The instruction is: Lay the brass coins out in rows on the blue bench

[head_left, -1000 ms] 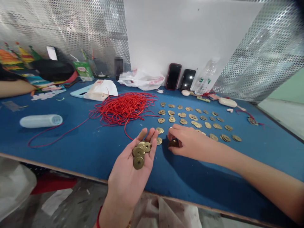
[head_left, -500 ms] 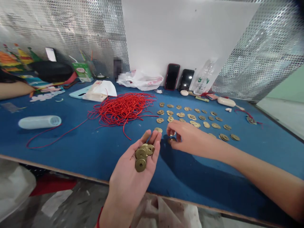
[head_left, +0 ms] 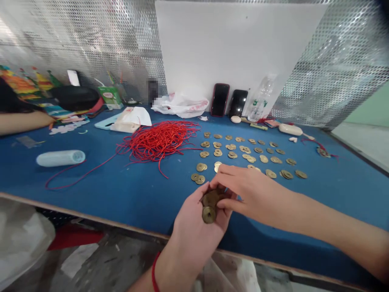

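Brass-coloured coins with holes in the middle [head_left: 209, 214] lie in the cupped palm of my left hand [head_left: 197, 227], which wears a red cord at the wrist. My right hand [head_left: 252, 188] reaches over that palm, its fingers curled down at the coins; whether a coin is pinched between the fingertips is hidden. On the blue tabletop, just beyond both hands, small piles of the same coins [head_left: 263, 159] are spread in rows. The nearest pile on the left [head_left: 198, 178] sits close to my left fingertips. My right hand covers part of the front rows.
Left of the coins lies a tangled heap of red cord [head_left: 164, 140], one strand trailing to a pale roll [head_left: 60, 158]. Two phones [head_left: 220, 99], a plastic bottle [head_left: 261, 99] and a white bag [head_left: 182, 105] stand along the back. Another person's arm [head_left: 24, 123] rests at far left.
My left hand has moved right with the coins. My right hand has come from the table to the left palm. The front-left pile, formerly hidden by my left hand, now shows.
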The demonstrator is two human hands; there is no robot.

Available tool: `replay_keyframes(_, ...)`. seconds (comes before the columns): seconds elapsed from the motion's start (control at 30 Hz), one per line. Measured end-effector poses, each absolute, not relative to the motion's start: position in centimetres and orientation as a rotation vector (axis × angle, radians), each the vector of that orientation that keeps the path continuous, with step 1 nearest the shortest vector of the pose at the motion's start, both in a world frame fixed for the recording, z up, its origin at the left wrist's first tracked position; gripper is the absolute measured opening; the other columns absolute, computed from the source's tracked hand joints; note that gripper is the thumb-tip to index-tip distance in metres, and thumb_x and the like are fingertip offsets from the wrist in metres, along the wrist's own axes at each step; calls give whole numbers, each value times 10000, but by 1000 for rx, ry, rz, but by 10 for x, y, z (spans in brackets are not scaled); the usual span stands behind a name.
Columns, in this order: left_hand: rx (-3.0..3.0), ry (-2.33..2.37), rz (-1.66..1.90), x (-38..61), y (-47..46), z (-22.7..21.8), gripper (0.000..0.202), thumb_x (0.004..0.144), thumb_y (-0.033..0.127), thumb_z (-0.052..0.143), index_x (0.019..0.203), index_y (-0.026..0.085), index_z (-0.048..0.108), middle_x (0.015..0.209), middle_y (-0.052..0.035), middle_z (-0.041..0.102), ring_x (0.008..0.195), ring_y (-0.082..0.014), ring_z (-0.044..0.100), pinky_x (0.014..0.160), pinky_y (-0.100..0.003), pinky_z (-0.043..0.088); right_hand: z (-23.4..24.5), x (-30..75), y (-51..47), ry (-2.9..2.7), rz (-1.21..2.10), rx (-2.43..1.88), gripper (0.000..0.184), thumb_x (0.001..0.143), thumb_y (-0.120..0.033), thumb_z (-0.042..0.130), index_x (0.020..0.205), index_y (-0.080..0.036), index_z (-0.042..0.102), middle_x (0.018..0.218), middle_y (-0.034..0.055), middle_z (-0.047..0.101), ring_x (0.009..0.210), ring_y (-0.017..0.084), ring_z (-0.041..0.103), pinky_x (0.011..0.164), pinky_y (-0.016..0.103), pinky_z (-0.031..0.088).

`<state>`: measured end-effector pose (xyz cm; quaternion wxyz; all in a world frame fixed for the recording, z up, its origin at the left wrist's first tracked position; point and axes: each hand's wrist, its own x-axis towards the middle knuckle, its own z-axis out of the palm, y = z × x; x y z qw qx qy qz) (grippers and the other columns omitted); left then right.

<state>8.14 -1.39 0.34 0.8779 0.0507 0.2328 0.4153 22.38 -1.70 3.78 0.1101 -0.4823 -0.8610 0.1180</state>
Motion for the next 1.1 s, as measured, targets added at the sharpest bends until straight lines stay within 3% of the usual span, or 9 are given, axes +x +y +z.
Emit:
replay_keyframes(0.17,102,443,801,98,-13,1,389,928,100,282,710,130,603,714,-27,587,628,-84,572,680,-214,531,33,243,-24,-2345,530,-1466,28,830,-199,623,840,-213,602,853,-15,633,770,131,556,647,256,383)
replay_keyframes(0.3,50,362,718,108,-12,-6,342,938,140,316,831,111,640,843,-73,648,804,-120,647,846,-242,537,33,256,-27,-2050,839,-1543,56,826,-225,618,865,-223,658,750,-28,646,654,108,553,584,240,412)
replay_keyframes(0.43,68,398,726,107,-14,-6,305,928,139,349,992,74,640,959,-120,692,939,-159,675,965,-291,509,31,266,-25,-1852,1020,-1469,139,843,-263,594,916,-196,691,808,9,666,714,129,588,636,258,460)
replay_keyframes(0.67,67,493,731,86,-18,0,368,919,133,363,1211,23,558,1224,-199,650,1151,-252,609,953,-308,532,22,279,-12,-1601,1028,-1443,158,846,-329,587,815,-176,607,761,-3,588,659,98,534,585,225,467)
replay_keyframes(0.83,88,292,936,66,-10,-7,409,946,180,341,1292,85,538,1333,-177,582,1273,-283,488,1030,-358,472,13,286,-5,-1527,1039,-1555,180,770,-315,667,767,-184,544,678,-17,582,612,105,531,511,224,477)
replay_keyframes(0.93,59,223,1009,64,-4,-11,426,955,185,308,1296,80,540,1326,-176,588,1295,-276,461,1050,-360,448,4,287,-2,-1500,1070,-1580,177,738,-281,694,822,-184,571,695,-9,608,639,122,572,544,244,507)
replay_keyframes(1.1,-18,303,1008,66,-3,-12,443,957,176,273,1283,64,551,1294,-188,609,1262,-273,501,997,-342,495,-9,283,-1,-1704,916,-1588,187,829,-274,605,1000,-206,641,779,3,639,649,120,570,598,263,491)
